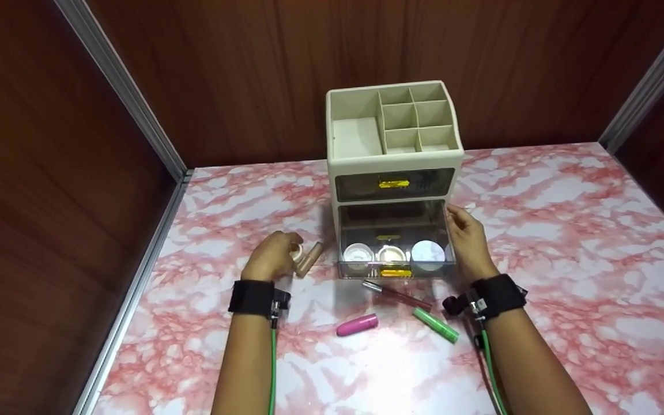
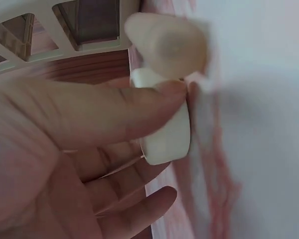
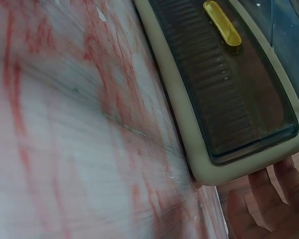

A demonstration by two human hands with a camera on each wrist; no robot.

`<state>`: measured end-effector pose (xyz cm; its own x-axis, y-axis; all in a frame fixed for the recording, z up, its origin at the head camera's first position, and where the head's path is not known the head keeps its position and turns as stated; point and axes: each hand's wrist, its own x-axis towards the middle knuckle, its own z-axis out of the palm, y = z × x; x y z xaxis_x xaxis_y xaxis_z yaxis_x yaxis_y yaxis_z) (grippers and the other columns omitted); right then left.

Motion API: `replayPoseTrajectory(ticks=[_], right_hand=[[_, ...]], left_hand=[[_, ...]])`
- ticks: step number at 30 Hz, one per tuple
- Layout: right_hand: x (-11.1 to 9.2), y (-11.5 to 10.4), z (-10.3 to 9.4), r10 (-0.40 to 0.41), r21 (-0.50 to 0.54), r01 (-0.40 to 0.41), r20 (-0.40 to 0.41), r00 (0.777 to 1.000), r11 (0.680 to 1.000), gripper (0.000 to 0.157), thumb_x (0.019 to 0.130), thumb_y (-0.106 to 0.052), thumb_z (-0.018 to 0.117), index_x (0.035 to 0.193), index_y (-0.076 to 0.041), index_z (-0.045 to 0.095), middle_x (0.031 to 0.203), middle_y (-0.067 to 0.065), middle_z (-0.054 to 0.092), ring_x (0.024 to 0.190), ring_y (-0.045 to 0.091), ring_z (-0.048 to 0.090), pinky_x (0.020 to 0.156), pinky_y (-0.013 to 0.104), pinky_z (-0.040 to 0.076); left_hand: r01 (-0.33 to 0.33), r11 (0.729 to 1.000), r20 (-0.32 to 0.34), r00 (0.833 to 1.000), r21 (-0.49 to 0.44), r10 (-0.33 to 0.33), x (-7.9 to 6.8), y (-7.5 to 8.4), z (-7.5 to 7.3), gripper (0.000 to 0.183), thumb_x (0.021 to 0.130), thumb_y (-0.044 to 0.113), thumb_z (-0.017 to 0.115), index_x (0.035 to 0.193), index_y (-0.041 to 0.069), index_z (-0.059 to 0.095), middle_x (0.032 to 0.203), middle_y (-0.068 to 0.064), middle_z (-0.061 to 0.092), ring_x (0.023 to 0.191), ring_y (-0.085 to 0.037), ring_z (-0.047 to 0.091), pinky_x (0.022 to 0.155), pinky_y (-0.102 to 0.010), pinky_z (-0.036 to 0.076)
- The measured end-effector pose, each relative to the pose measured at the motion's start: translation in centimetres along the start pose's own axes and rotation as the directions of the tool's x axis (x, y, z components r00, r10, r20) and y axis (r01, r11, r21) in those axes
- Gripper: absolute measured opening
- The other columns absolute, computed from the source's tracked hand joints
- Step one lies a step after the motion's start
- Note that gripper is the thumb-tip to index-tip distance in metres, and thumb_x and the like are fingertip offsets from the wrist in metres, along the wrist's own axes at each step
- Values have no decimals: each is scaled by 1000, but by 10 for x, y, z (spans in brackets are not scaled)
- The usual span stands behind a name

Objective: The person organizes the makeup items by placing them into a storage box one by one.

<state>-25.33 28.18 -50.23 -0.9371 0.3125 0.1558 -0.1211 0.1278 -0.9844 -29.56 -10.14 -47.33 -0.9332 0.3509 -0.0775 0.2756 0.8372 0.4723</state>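
My left hand [image 1: 268, 256] pinches a small white round jar [image 2: 167, 137] between thumb and fingers, low over the table left of the organizer. Beside that jar is a beige-brown tube [image 1: 309, 259], its end blurred in the left wrist view. A cream cosmetics organizer [image 1: 398, 158] stands in the middle with one clear drawer [image 1: 349, 272] pulled out. Inside the drawer sit a white jar [image 1: 358, 253], a gold-rimmed jar [image 1: 391, 255] and a white-lidded jar [image 1: 427, 252]. With its fingers extended, my right hand [image 1: 471, 239] touches the organizer's right side.
In front of the drawer lie a dark red lip gloss tube [image 1: 401, 296], a pink tube [image 1: 357, 325] and a green tube [image 1: 436, 325]. The organizer's upper drawer [image 1: 361, 187] is closed. Wood-grained panels [image 1: 251, 75] enclose the marbled table [image 1: 193, 357].
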Motion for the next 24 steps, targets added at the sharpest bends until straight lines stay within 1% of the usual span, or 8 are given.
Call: replayPoseTrajectory(ticks=[3,5,10,14,16,19,21,24], right_hand=[[0,1,0,-10,13,10,1,1000,1000,36,102,-7,49,134,8,51,129,24,54,113,19,51,100,28,40],[0,1,0,-19,19,19,1,1000,1000,35,102,-6,49,133,9,51,128,23,54,111,17,51,97,25,41],[-1,-2,1,-26,7,26,5,1000,1000,36,102,-12,50,133,7,53,124,22,57,107,13,53,93,21,42],[-2,-4,0,-28,22,27,18,999,999,37,102,-12,49,133,8,52,128,22,55,112,16,52,99,24,39],[-2,-5,0,-26,29,25,18,999,999,37,102,-10,49,133,9,52,131,22,54,116,18,50,102,25,38],[-1,-4,0,-21,24,21,13,1000,999,36,102,-8,49,133,10,51,133,22,53,119,21,50,104,27,37],[-2,-3,1,-20,13,20,13,1000,1000,36,102,-8,49,133,10,51,133,23,53,120,24,49,105,28,37],[-2,-3,2,-21,12,21,10,1000,1000,36,102,-10,49,133,9,52,134,23,52,122,26,49,106,30,36]], left_hand=[[-34,999,-100,994,3,35,-3,7,-9,49,71,5,81,118,11,67,102,-7,61,92,-23,56,80,-39,48],[-77,997,-178,981,-4,75,-6,16,-17,45,78,15,79,122,13,66,102,-6,61,92,-23,57,81,-40,48],[-241,968,-322,924,-68,208,-19,44,-38,51,85,36,75,132,21,62,97,-2,65,88,-17,60,78,-37,49],[-384,911,-377,875,-152,305,-30,65,-48,48,85,45,73,126,22,67,98,2,69,88,-10,64,78,-33,51],[-442,881,-388,851,-169,353,-33,75,-48,50,85,49,71,127,21,66,104,2,70,93,-10,64,83,-31,51],[-481,862,-386,834,-158,395,-33,92,-40,53,87,50,68,131,21,63,112,1,68,98,-10,61,85,-32,51],[-470,873,-391,834,-133,389,-30,104,-31,52,88,47,68,133,21,61,116,0,66,102,-13,59,87,-34,50],[-408,912,-420,837,-53,350,-25,120,-15,50,87,39,72,133,22,61,116,-1,65,103,-18,57,92,-38,46]])
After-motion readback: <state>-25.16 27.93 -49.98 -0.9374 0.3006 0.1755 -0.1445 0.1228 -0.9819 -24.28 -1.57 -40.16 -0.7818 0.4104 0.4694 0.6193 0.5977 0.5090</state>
